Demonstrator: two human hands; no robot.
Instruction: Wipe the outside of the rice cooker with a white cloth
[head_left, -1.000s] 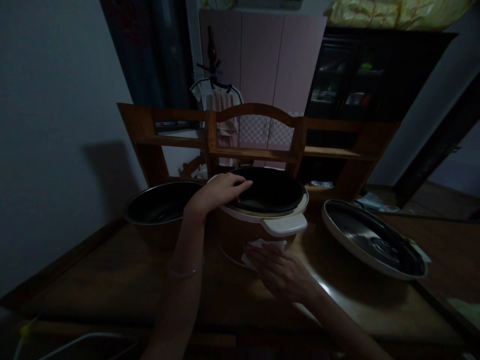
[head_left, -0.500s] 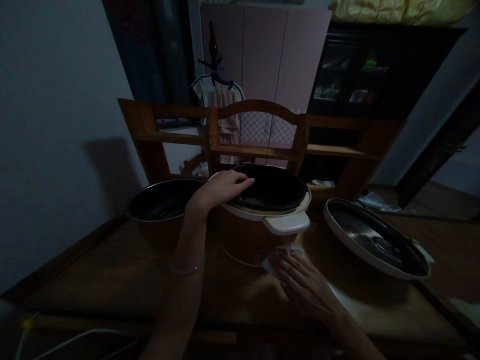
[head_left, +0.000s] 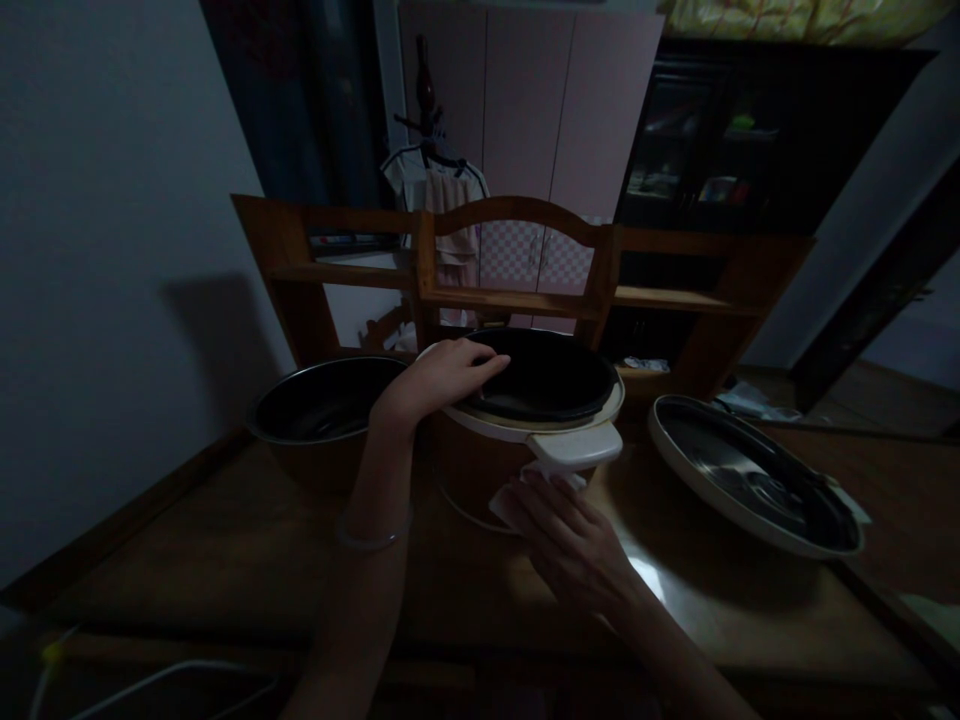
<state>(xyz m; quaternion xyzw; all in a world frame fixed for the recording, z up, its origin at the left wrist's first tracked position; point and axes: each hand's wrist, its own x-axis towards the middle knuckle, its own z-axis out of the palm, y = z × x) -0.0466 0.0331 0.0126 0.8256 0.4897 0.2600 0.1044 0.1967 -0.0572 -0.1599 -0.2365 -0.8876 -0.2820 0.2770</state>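
A round cooker (head_left: 487, 470) with a cream rim and handle stands in the middle of the wooden table (head_left: 225, 560), its dark inside open to view. My left hand (head_left: 439, 380) rests over the cooker's left rim, fingers curled on the edge. My right hand (head_left: 570, 540) presses a white cloth (head_left: 517, 500) against the cooker's front wall just below the handle (head_left: 577, 452), fingers closed on the cloth.
A dark metal bowl (head_left: 322, 405) sits left of the cooker. The cooker's lid (head_left: 750, 485) lies upside down on the right of the table. A wooden shelf rack (head_left: 517, 285) stands behind. A white wall runs along the left.
My right hand moved the cloth from the table by the cooker's base up and left onto the cooker's front wall under the handle. My left hand stayed on the rim.
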